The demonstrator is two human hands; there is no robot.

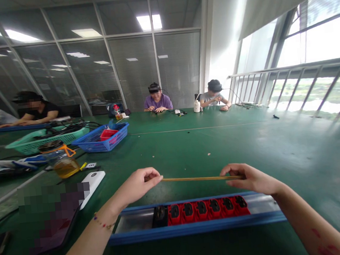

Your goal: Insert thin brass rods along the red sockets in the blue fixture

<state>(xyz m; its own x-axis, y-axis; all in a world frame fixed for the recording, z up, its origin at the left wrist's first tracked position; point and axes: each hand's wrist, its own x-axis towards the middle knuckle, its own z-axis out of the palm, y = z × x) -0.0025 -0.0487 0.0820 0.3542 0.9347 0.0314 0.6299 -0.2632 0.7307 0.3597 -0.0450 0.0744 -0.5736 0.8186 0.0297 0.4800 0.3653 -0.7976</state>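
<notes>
A thin, straight brass-coloured strip [195, 178] is stretched level between my two hands above the green table. My left hand [142, 183] pinches its left end between thumb and fingertips. Around its right end, my right hand [242, 175] has its thumb and fingers closed. Below the strip lies a long blue-edged metal channel [198, 230], its ends partly behind my forearms. Inside the channel sit a black socket unit [159, 216] at the left and a row of several red socket units with black centres [201, 211] beside it.
At the left are a phone [59, 222], a white device [94, 185], a jar of amber liquid [63, 163], a blue basket [105, 143] and a green basket [27, 146]. People sit across the green table [173, 159], with a white bottle [197, 106] between two of them.
</notes>
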